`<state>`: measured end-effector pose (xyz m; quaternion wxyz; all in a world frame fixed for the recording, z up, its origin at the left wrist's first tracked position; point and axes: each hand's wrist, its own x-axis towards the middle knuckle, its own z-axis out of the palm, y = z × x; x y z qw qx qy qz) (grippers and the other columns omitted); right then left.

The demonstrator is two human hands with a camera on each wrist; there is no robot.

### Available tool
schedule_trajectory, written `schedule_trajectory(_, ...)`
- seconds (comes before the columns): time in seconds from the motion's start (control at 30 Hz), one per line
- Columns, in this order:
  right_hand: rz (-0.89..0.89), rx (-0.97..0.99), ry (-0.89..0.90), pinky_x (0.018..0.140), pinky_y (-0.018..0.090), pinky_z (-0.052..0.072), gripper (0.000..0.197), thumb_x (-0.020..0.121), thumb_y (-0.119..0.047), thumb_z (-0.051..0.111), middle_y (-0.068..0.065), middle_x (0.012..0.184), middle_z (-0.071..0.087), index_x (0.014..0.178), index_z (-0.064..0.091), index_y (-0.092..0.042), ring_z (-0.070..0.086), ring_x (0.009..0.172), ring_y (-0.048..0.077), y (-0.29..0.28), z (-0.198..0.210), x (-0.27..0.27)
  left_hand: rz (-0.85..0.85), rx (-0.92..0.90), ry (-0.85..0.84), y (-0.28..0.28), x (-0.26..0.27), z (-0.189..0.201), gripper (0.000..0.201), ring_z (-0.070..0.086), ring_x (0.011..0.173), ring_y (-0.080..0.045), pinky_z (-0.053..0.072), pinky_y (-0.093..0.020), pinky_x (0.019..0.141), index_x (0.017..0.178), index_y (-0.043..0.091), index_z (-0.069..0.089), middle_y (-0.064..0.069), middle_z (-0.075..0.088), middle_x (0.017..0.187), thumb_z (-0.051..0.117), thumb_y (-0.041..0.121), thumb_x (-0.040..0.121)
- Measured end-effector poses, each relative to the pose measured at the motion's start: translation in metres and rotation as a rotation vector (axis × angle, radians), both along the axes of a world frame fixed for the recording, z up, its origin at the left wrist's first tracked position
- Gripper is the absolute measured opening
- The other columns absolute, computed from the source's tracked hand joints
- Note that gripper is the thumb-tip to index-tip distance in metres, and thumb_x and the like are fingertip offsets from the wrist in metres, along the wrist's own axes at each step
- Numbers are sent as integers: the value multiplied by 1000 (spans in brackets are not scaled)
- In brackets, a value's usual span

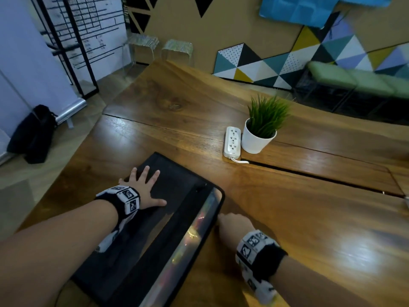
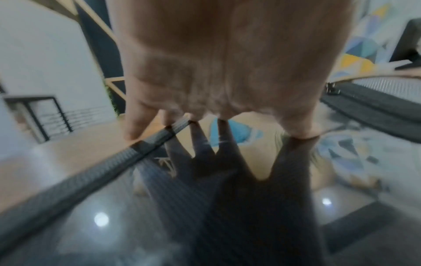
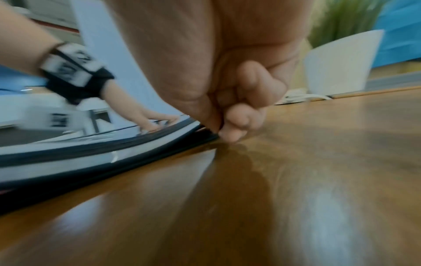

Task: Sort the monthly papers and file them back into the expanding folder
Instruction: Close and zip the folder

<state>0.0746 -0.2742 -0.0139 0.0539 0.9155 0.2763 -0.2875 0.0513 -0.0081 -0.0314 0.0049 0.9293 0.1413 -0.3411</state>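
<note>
Bare bench spreads at lower right; a power strip and potted plant block centre-right.

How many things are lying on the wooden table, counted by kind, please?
Expanding folder: 1
Power strip: 1
Potted plant: 1
Total: 3
</note>
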Motion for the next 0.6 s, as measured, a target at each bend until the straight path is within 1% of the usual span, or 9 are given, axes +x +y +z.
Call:
schedule_trajectory(0.03, -65, 29, -23, 76, 32, 47, 24, 95, -19, 37, 5, 108, 63, 111, 55, -16, 62, 96, 24, 1, -1, 13, -13, -21, -5, -4, 0, 4, 100, -14, 145, -33, 14, -62, 112, 144, 41, -22, -2, -24, 156, 37, 82, 76)
schedule_trajectory(0.1, -158, 71, -45, 78, 32, 47, 25, 95, -19, 37, 5, 110, 63, 110, 57, -17, 62, 97, 24, 6, -2, 42, -107, -101, 17, -14, -4, 6, 95, -16, 144, -32, 11, -68, 108, 141, 50, -19, 1, -25, 156, 41, 81, 75)
schedule_trajectory(0.17, -137, 35, -46, 80, 33, 47, 29, 94, -18, 37, 7, 115, 61, 114, 58, -17, 61, 101, 26, 8, -1, 60, -154, -140, 82, -23, -11, 2, 92, -21, 143, -32, 10, -72, 104, 137, 58, -18, 6, -32, 153, 40, 85, 70)
schedule_trajectory(0.23, -44, -46, -28, 84, 34, 47, 32, 94, -16, 38, 8, 120, 59, 121, 54, -18, 59, 105, 26, 10, -1, 61, -119, -109, 96, -26, -18, -6, 90, -23, 142, -33, 11, -74, 103, 136, 60, -19, 8, -35, 151, 35, 88, 70)
schedule_trajectory(0.3, 52, -79, -27, 83, 34, 48, 32, 94, -14, 38, 7, 118, 58, 123, 51, -19, 59, 104, 26, 9, -2, 48, -97, -82, 74, -28, -19, -12, 87, -23, 142, -32, 13, -74, 102, 136, 60, -20, 8, -35, 151, 32, 87, 71)
schedule_trajectory(0.37, 117, -72, -41, 78, 35, 48, 29, 95, -12, 37, 7, 112, 60, 120, 51, -17, 60, 100, 26, 8, -4, 24, -84, -74, 50, -29, -18, -16, 84, -23, 142, -31, 14, -74, 102, 136, 60, -20, 8, -34, 152, 30, 87, 73)
schedule_trajectory(0.43, 178, -57, -16, 74, 35, 48, 27, 95, -12, 37, 7, 106, 60, 117, 52, -15, 60, 94, 26, 7, -5, -3, -79, -73, 27, -31, -19, -19, 82, -23, 142, -31, 14, -73, 102, 136, 60, -20, 8, -34, 152, 27, 86, 74)
schedule_trajectory(0.53, 274, -58, 126, 70, 35, 47, 24, 94, -16, 43, 6, 102, 59, 117, 51, -14, 58, 85, 24, 5, 1, -47, -68, -71, 3, -32, -19, -23, 81, -23, 142, -32, 13, -74, 102, 136, 59, -20, 7, -33, 152, 26, 86, 75)
schedule_trajectory(0.6, 409, -94, 201, 70, 38, 48, 25, 93, -16, 45, 9, 104, 59, 117, 51, -14, 59, 88, 27, 5, 6, -75, -56, -87, 5, -33, -16, -22, 82, -24, 142, -32, 12, -74, 102, 137, 58, -19, 7, -33, 152, 27, 85, 75)
